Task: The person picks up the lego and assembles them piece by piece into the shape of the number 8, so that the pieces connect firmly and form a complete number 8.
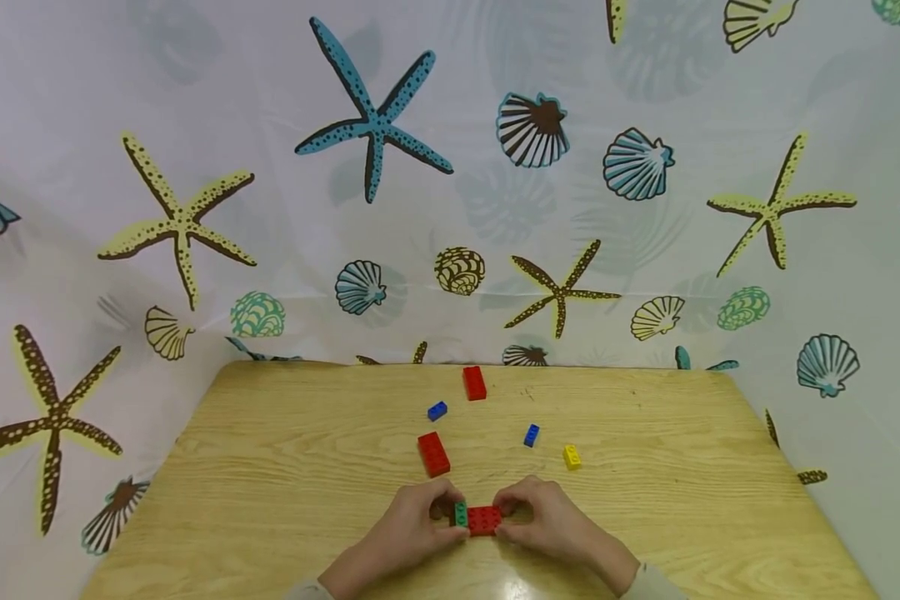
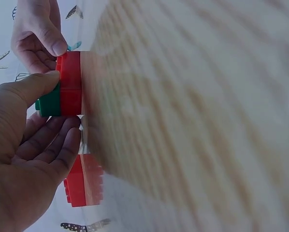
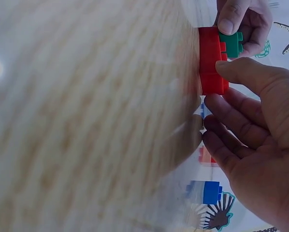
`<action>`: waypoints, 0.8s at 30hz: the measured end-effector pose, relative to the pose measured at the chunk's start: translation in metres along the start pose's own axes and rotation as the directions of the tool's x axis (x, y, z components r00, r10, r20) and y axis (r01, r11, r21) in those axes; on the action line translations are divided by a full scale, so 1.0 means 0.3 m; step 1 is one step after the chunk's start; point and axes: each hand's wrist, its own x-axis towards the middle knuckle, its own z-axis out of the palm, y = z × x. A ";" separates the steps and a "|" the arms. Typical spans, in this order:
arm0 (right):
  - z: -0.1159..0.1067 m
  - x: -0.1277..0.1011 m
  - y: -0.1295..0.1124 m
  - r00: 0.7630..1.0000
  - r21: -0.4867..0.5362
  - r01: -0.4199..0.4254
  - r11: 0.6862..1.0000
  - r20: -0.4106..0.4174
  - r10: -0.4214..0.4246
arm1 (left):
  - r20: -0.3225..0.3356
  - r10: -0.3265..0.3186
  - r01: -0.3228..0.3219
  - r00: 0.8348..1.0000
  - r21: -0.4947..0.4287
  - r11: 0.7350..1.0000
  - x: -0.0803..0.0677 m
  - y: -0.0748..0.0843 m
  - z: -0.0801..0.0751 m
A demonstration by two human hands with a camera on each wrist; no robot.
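Observation:
A red toy building brick (image 1: 484,521) lies on the table near its front, studs up. On its left end sits a small green brick (image 1: 461,513). My left hand (image 1: 405,527) pinches the green brick, the thumb (image 2: 47,83) on its near side and the fingers round the far side. From the other end my right hand (image 1: 547,523) holds the red brick between thumb and fingers. Both wrist views show the green brick flush on top of the red brick (image 3: 211,60), which is low at the tabletop.
Just beyond my left hand lies another red brick (image 1: 433,454). Farther back are a third red brick (image 1: 475,383), a small blue brick (image 1: 437,411), a second blue brick (image 1: 532,435) and a yellow brick (image 1: 572,457). A curtain printed with shells and starfish encloses the wooden table (image 1: 285,450).

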 end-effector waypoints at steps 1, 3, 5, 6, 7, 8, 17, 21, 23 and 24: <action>0.000 0.001 0.000 1.000 -0.003 0.003 1.000 -0.001 -0.003 | -0.002 0.001 -0.001 1.000 -0.002 1.000 0.000 0.001 -0.001; -0.001 0.004 0.000 1.000 -0.009 0.011 1.000 -0.003 -0.011 | -0.006 0.007 -0.007 1.000 -0.006 1.000 -0.001 0.003 -0.002; -0.002 0.006 -0.001 1.000 -0.011 0.012 1.000 0.000 -0.012 | -0.006 0.007 -0.007 1.000 -0.010 1.000 -0.002 0.005 -0.002; -0.002 0.007 -0.001 1.000 -0.012 0.013 1.000 0.002 -0.013 | -0.005 0.006 -0.006 1.000 -0.013 1.000 -0.003 0.005 -0.002; -0.002 0.007 -0.002 1.000 -0.012 0.013 1.000 0.005 -0.013 | -0.006 0.007 -0.007 1.000 -0.014 1.000 -0.004 0.004 -0.002; -0.002 0.007 -0.003 1.000 -0.013 0.013 1.000 0.006 -0.013 | -0.006 0.008 -0.008 1.000 -0.016 1.000 -0.005 0.004 -0.002; -0.018 0.001 -0.004 1.000 -0.026 -0.006 1.000 -0.017 0.005 | 0.004 0.018 -0.018 1.000 -0.018 1.000 -0.009 0.002 0.000; -0.037 0.007 0.002 0.997 0.000 0.033 0.999 -0.075 -0.033 | 0.003 0.016 -0.016 1.000 -0.028 0.999 -0.011 0.005 0.000; -0.047 0.012 0.008 0.993 -0.001 0.051 0.999 -0.109 -0.051 | 0.004 0.013 -0.013 1.000 -0.032 0.999 -0.011 0.006 -0.001; -0.053 0.014 0.011 0.990 -0.004 0.053 0.999 -0.128 -0.053 | 0.004 0.013 -0.012 1.000 -0.033 0.999 -0.011 0.007 -0.001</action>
